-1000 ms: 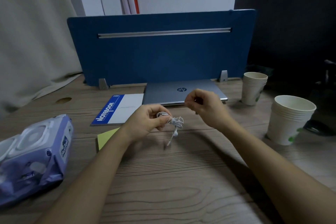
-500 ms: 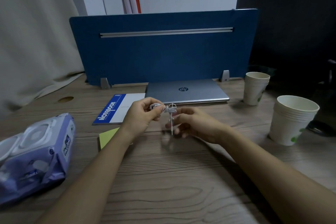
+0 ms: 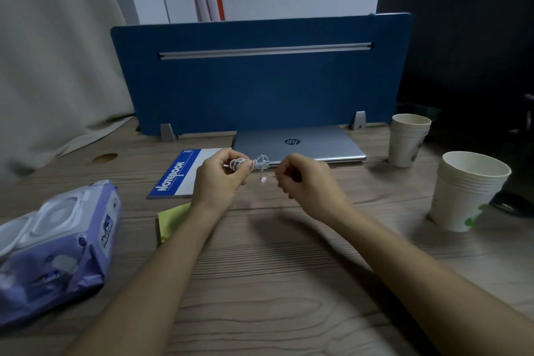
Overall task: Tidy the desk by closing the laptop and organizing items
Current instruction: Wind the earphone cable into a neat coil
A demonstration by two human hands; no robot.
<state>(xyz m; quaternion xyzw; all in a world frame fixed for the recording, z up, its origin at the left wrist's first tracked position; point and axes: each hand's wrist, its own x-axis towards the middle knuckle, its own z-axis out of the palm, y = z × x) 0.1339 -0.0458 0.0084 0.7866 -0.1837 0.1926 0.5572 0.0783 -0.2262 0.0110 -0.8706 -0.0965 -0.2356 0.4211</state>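
Spanning left hand (image 3: 219, 179) to right hand (image 3: 306, 182), coiled cable (image 3: 254, 164) lies crosswise

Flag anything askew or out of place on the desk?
The notebook lies skewed beside the closed laptop. The wipes pack sits angled at the left edge, and a yellow note pokes out under the left forearm. Nothing looks spilled or damaged.

Both forearms reach forward and converge above the desk; the left hand (image 3: 219, 179) has its fingers curled, pinching a bundled white cable (image 3: 251, 164). The right hand (image 3: 303, 182) faces it, fingers curled, pinching the cable's loose end.
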